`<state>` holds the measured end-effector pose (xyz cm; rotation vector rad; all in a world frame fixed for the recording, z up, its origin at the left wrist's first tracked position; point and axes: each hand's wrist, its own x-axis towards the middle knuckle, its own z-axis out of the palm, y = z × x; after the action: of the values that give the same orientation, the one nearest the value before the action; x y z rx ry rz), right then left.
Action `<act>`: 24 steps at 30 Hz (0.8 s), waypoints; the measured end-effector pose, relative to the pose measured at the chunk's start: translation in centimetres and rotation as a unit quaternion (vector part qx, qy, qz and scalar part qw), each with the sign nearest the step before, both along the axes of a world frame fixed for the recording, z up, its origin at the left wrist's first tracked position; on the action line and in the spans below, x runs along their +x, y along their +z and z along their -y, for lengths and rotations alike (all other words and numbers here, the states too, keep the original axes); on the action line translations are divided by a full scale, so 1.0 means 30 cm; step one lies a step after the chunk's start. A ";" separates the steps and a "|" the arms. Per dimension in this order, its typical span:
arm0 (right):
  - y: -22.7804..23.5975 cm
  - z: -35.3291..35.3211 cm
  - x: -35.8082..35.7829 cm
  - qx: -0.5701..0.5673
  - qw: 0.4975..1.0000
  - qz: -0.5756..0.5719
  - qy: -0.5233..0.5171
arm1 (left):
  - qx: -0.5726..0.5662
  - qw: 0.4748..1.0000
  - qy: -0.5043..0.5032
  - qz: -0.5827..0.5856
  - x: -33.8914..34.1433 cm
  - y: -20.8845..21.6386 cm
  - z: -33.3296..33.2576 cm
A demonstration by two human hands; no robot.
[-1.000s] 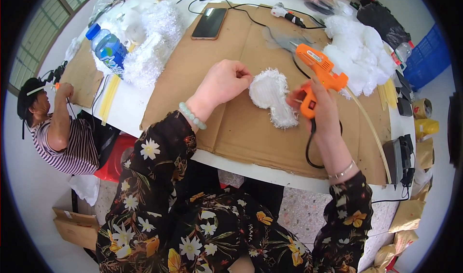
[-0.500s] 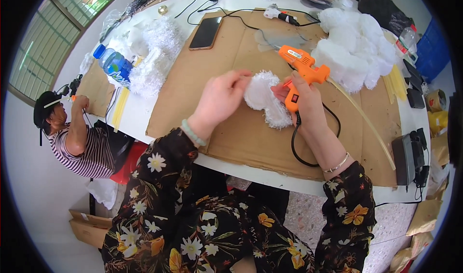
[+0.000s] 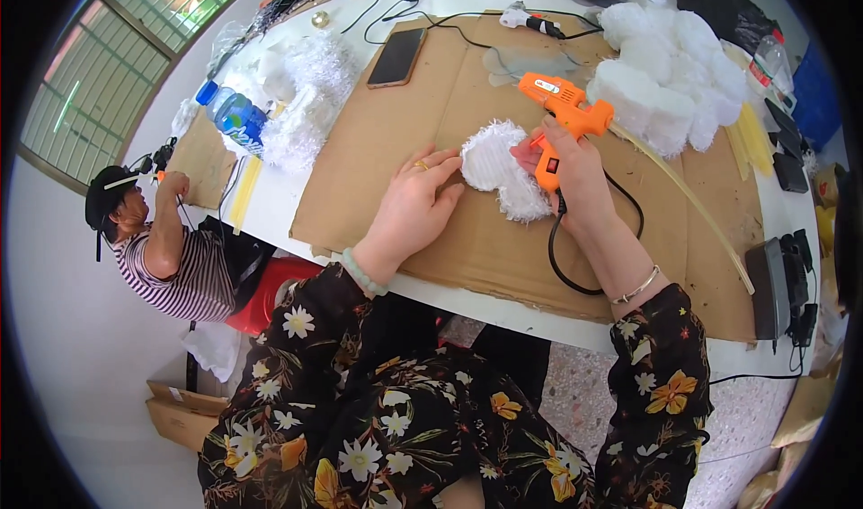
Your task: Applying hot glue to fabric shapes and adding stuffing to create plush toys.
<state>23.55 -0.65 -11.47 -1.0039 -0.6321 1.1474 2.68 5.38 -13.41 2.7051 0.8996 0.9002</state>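
A white fluffy fringed piece (image 3: 497,165) lies on a brown cardboard sheet (image 3: 378,167) in front of me. My right hand (image 3: 575,174) is wrapped round the handle of an orange hot glue gun (image 3: 566,104); its nozzle points away to the upper left. A long pale glue stick (image 3: 683,199) sticks out of the gun's rear, and its black cord loops down to the cardboard. Some right fingertips reach the piece's right edge. My left hand (image 3: 418,201) is open with fingers spread, its fingertips close to the piece's left edge; contact is unclear.
A phone (image 3: 397,58) lies up left on the cardboard. White fluffy heaps (image 3: 670,77) stand right and left, a blue-capped bottle (image 3: 235,116) beside the left one. A second glue gun (image 3: 530,20) lies at the back. A co-worker (image 3: 166,248) sits at left.
My left hand has moved down and slightly left, its fingers now spread beside the white piece. The right hand still holds the glue gun. The whole view has shifted slightly.
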 end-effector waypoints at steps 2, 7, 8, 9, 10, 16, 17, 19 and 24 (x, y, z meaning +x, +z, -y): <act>-0.015 -0.004 0.004 0.010 1.000 -0.005 -0.005 | -0.040 0.997 0.004 0.058 0.018 0.018 0.027; -0.010 0.006 0.010 0.018 1.000 0.001 0.001 | -0.173 0.977 0.092 0.083 0.056 0.052 0.006; -0.007 0.008 0.007 0.021 1.000 -0.004 0.001 | -0.158 0.978 0.106 0.082 0.062 0.057 -0.001; -0.004 0.010 0.004 0.025 1.000 -0.010 0.001 | -0.157 0.978 0.107 0.082 0.061 0.056 -0.014; -0.003 0.012 0.004 0.026 1.000 -0.010 0.000 | -0.180 0.973 0.115 0.085 0.066 0.048 -0.031; -0.020 0.005 -0.001 0.040 0.999 -0.006 -0.002 | -0.119 0.985 0.093 0.082 0.081 0.041 -0.037; -0.022 0.005 -0.001 0.044 0.999 -0.003 0.004 | 0.017 0.996 0.048 0.075 0.084 0.035 -0.035; -0.022 0.004 -0.005 0.048 0.999 0.000 0.008 | 0.106 0.993 0.021 0.038 0.098 0.045 -0.025; -0.017 0.009 0.006 0.043 0.998 0.029 0.020 | 0.210 0.976 -0.022 -0.059 0.117 0.049 -0.006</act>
<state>23.73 -0.94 -12.00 -0.9586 -0.7448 1.1191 6.20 5.55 -11.94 3.1512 0.7322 1.0299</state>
